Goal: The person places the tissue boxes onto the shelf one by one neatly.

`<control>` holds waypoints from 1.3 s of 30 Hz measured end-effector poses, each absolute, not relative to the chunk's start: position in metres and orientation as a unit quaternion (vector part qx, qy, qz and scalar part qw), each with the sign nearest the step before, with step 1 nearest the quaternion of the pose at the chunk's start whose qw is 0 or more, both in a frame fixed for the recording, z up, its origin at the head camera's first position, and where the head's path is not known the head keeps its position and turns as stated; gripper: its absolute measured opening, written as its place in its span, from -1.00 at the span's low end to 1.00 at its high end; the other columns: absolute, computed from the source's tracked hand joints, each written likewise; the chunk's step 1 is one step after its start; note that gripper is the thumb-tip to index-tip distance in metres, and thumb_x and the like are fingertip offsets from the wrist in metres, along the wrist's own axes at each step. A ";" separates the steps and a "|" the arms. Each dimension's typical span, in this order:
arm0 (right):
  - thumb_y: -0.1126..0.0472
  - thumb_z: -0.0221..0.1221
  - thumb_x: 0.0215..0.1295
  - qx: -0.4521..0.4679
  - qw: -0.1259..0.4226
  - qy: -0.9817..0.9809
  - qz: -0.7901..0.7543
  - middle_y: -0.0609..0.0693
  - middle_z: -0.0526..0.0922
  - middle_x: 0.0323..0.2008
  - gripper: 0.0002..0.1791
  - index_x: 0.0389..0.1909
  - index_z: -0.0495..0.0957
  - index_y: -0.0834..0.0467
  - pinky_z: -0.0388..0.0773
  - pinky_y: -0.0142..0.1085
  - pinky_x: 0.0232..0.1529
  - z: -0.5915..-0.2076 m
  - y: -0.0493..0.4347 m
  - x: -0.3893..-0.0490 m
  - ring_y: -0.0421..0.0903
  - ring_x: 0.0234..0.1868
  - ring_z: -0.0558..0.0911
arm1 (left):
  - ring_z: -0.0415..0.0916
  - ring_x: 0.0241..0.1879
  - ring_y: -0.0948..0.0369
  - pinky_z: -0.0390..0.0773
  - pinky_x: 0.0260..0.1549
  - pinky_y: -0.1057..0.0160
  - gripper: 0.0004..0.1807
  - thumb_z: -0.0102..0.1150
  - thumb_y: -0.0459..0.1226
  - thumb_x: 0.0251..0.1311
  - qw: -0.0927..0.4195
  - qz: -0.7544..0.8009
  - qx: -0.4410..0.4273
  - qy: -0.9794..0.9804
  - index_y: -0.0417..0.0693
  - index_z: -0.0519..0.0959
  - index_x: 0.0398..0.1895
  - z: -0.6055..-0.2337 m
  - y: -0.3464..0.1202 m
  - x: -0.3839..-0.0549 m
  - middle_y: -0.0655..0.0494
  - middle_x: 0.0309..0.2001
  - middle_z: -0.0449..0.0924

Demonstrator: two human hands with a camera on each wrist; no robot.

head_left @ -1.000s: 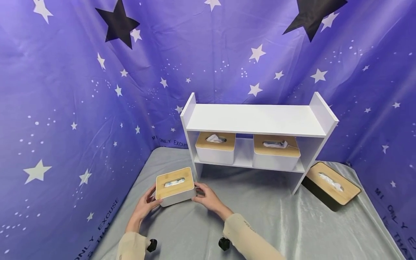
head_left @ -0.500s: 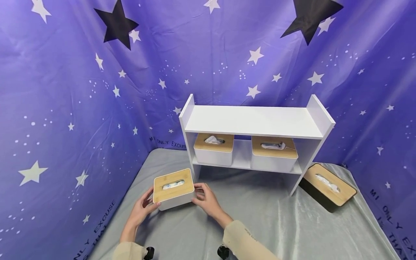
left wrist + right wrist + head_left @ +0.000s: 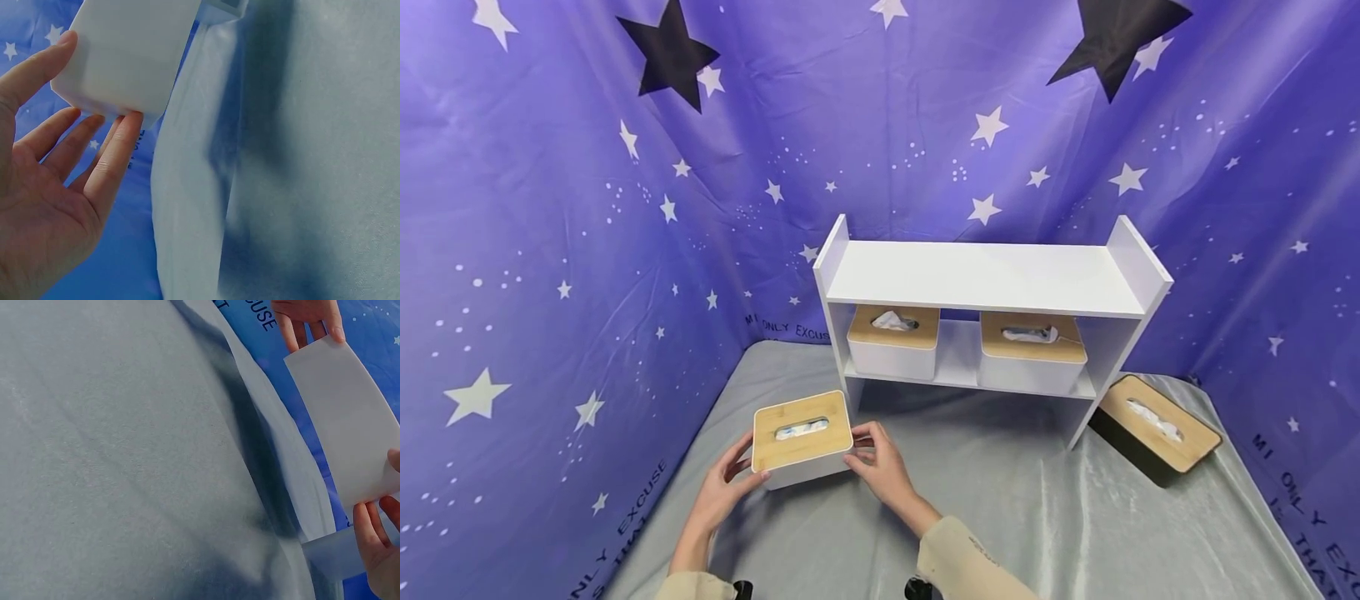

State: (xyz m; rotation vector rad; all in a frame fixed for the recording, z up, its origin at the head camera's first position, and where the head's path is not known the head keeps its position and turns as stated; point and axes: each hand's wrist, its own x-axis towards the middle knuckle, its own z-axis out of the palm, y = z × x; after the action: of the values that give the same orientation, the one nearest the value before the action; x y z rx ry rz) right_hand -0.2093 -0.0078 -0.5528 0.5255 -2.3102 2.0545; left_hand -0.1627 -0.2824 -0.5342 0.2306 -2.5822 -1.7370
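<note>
A white tissue box with a light wooden lid (image 3: 801,452) is held between both hands, left of the shelf. My left hand (image 3: 718,490) grips its left end, thumb at the near edge. In the left wrist view, the fingertips of the left hand (image 3: 59,200) press the lower end of the white box (image 3: 128,56). At the box's right end is my right hand (image 3: 886,473), thumb in front and fingers behind. The right wrist view shows the box's plain white side (image 3: 347,419) between the two hands. It appears raised off the cloth, its shadow apart from it.
A white two-tier shelf (image 3: 977,275) stands behind, holding two similar tissue boxes, one left (image 3: 895,354) and one right (image 3: 1032,367), with a gap between. A dark-sided tissue box (image 3: 1157,429) lies right of it. Grey cloth (image 3: 992,492) covers the surface; purple star-patterned curtains (image 3: 587,250) surround it.
The tissue box has come up slightly and looks a little larger, with both hands staying on its ends. The head view has shifted a little. The other boxes have stayed in place.
</note>
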 end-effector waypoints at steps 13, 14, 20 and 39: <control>0.35 0.38 0.17 0.151 0.021 -0.751 0.643 0.20 0.59 -0.01 -0.64 -0.04 0.51 0.27 0.71 -0.29 0.02 -0.543 0.012 -0.194 0.24 0.03 0.63 | 0.51 -0.01 0.49 0.58 0.02 0.37 -0.14 0.48 -0.33 0.04 0.026 -0.575 0.041 -0.816 -0.08 0.32 0.46 -0.528 -0.268 -0.156 -0.13 0.46 0.31; 0.35 0.38 0.17 0.149 0.024 -0.754 0.640 0.19 0.59 -0.01 -0.64 -0.04 0.51 0.26 0.71 -0.29 0.02 -0.542 0.014 -0.193 0.23 0.03 0.63 | 0.52 -0.01 0.49 0.58 0.02 0.35 -0.15 0.48 -0.34 0.04 0.027 -0.576 0.038 -0.816 -0.08 0.33 0.45 -0.527 -0.267 -0.156 -0.14 0.45 0.31; 0.34 0.38 0.17 0.139 0.033 -0.767 0.625 0.13 0.61 -0.02 -0.63 -0.02 0.52 0.22 0.71 -0.37 -0.01 -0.534 0.025 -0.187 0.12 0.02 0.66 | 0.49 0.02 0.45 0.59 0.01 0.32 -0.16 0.49 -0.31 0.03 0.031 -0.567 0.029 -0.822 -0.03 0.35 0.44 -0.521 -0.257 -0.156 -0.12 0.45 0.33; 0.39 0.39 0.14 0.117 0.058 -0.754 0.643 0.12 0.60 -0.01 -0.62 -0.03 0.55 0.19 0.72 -0.30 -0.01 -0.509 0.046 -0.181 0.12 0.03 0.65 | 0.46 0.04 0.48 0.60 -0.12 0.39 -0.15 0.53 -0.21 0.01 0.042 -0.551 0.035 -0.833 0.11 0.38 0.42 -0.496 -0.235 -0.158 0.06 0.43 0.37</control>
State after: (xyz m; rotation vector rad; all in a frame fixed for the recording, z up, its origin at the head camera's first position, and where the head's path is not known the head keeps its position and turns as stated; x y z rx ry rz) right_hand -0.1807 0.0458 -0.5087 0.3554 -2.2859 1.9491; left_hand -0.1584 -0.2354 -0.4960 0.1058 -2.5500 -1.6851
